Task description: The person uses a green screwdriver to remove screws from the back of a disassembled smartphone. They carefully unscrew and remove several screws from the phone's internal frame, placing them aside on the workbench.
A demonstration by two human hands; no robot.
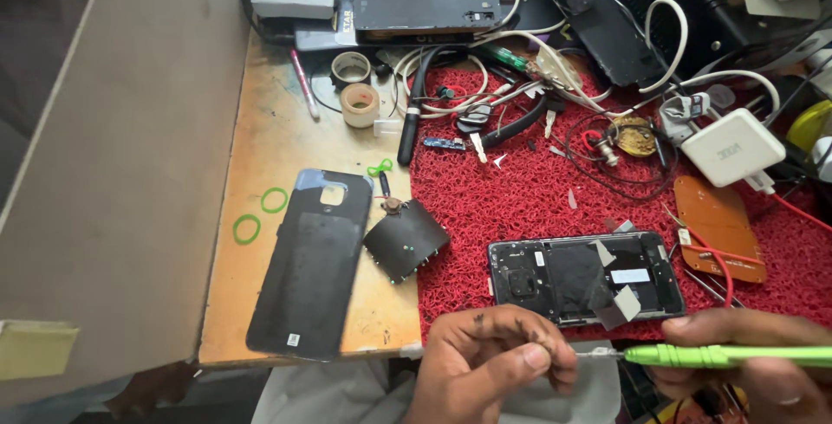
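At the table's near edge, the left hand [490, 363] pinched the metal tip of a green screwdriver [728, 356] whose handle the right hand [754, 372] clasped, just below the opened phone [585, 277] on the red mat [520, 203], with bare mat above it

The green screwdriver [724, 356] is a slim, bright lime tool lying nearly level along the lower edge of the view, handle running off to the right, thin metal tip pointing left. The right hand [745, 363] grips its shaft; the left hand [494, 359] pinches at the tip, perhaps around a tiny screw, too small to tell
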